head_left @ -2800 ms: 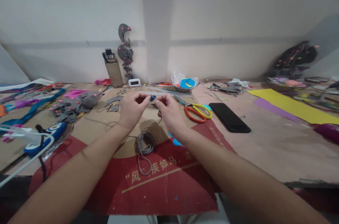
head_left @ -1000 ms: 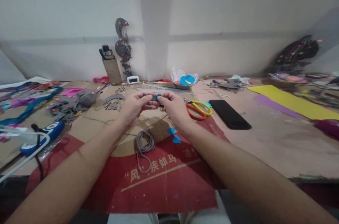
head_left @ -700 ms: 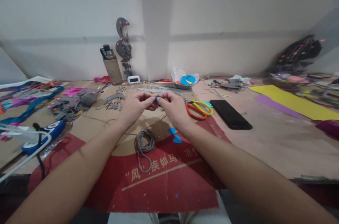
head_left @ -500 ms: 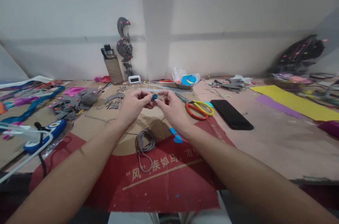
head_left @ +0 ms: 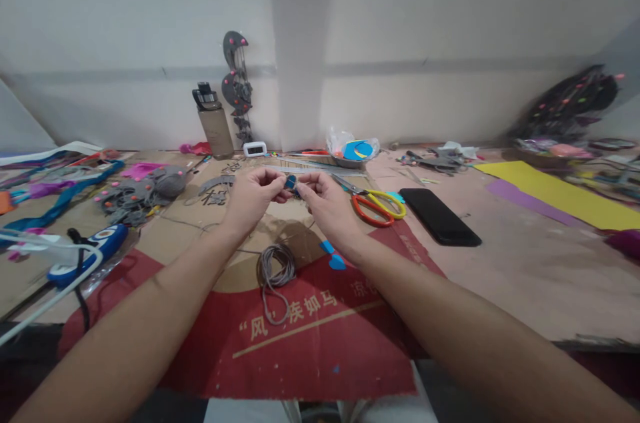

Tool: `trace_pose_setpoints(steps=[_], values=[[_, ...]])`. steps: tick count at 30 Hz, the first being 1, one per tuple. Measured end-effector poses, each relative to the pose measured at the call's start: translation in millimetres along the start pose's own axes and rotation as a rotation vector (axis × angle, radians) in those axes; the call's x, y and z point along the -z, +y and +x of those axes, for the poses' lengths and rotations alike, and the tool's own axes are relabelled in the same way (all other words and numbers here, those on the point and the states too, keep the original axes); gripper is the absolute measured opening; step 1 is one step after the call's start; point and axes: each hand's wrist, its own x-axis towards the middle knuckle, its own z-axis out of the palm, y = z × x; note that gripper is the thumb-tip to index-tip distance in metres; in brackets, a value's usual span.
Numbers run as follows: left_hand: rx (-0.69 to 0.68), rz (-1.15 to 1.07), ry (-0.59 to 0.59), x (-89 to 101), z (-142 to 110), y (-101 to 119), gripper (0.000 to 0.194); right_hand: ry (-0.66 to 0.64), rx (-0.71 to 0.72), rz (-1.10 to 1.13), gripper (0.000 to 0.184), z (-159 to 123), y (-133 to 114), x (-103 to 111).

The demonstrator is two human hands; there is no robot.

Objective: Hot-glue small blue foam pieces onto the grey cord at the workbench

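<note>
Between my fingertips is a small dark-blue piece, too small to make out in detail. My left hand pinches it from one side, and my right hand has its thumb and fingers closed on the other side. Below the hands, a coil of grey cord lies on the red and brown cardboard, with a strand running off to the left. Near my right wrist lie a few bright blue cut pieces. Scissors with red and yellow handles rest just beyond that hand.
A black phone lies right of the scissors. Behind stand a bottle, a small white-framed device and a bowl of blue pieces. Grey pinned pieces and a blue-white power strip are at left; yellow sheets lie at right.
The small blue piece has turned slightly between my fingertips, and the right fingers have shifted a little on it. Both hands stay in about the same place.
</note>
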Motion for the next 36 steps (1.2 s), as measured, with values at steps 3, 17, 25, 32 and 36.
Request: trace_pose_setpoints(steps=[3,17,25,32,36], values=[[-0.040,0.082,0.055,6.7,5.2,-2.6,0.022,-0.027,-0.019,-0.035,0.018,-1.0,1.9,-0.7],[0.030,-0.118,0.508,54.2,40.9,-14.5,0.013,-0.317,0.104,-0.144,0.023,-22.9,-13.5,-7.4],[0.131,-0.349,0.476,61.8,43.0,-12.8,0.010,-0.617,0.404,-0.279,0.032,-37.4,-39.8,-2.8],[0.147,-0.452,0.383,55.9,42.6,-10.3,0.015,-0.162,0.204,-0.642,0.028,-3.2,-12.9,21.1],[0.105,-0.455,0.356,50.7,38.0,-5.9,0.016,-0.062,0.067,-1.105,0.030,13.5,4.8,39.0]])
